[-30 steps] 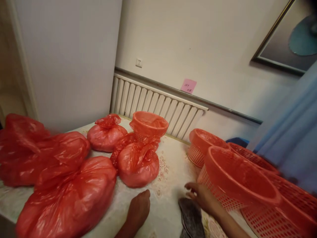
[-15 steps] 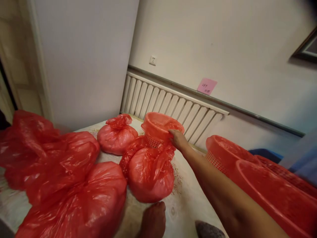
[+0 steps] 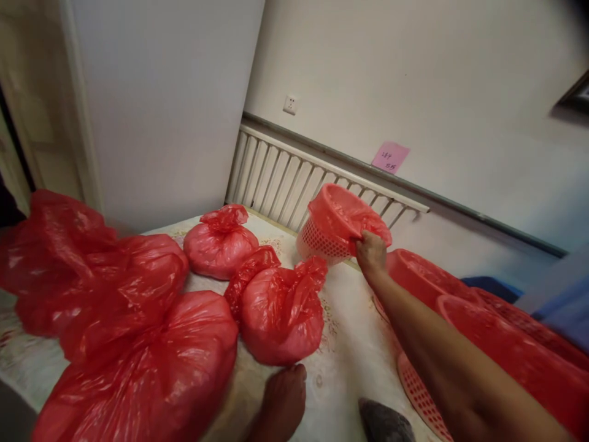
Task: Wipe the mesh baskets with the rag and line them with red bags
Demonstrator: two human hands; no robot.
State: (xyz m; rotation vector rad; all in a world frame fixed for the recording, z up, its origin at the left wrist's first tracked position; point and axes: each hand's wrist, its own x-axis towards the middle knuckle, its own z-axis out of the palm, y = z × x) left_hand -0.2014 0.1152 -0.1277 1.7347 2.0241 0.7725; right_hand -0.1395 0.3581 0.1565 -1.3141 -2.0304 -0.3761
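Note:
My right hand [image 3: 372, 253] is closed on the rim of a red perforated plastic basket [image 3: 324, 236]. The basket tilts toward me, and a red plastic bag [image 3: 368, 220] lines its mouth. At the bottom of the view, what looks like my left hand [image 3: 284, 396] rests low in front of a tied, filled red bag [image 3: 280, 316]; its fingers are largely hidden. Another filled red bag [image 3: 221, 245] sits behind that one. Larger red bags [image 3: 184, 362] lie on the left.
More red baskets [image 3: 501, 344] stand at the right, partly behind my forearm. A patterned cloth [image 3: 338, 344] covers the surface. Beyond it are a white radiator [image 3: 271, 175] and a wall with a pink note [image 3: 390, 157]. A tall pale panel [image 3: 161, 110] rises at the left.
My right hand has pulled the basket up and to the right, away from the bag in front of it. The basket tilts more, and the filled bags stay in place.

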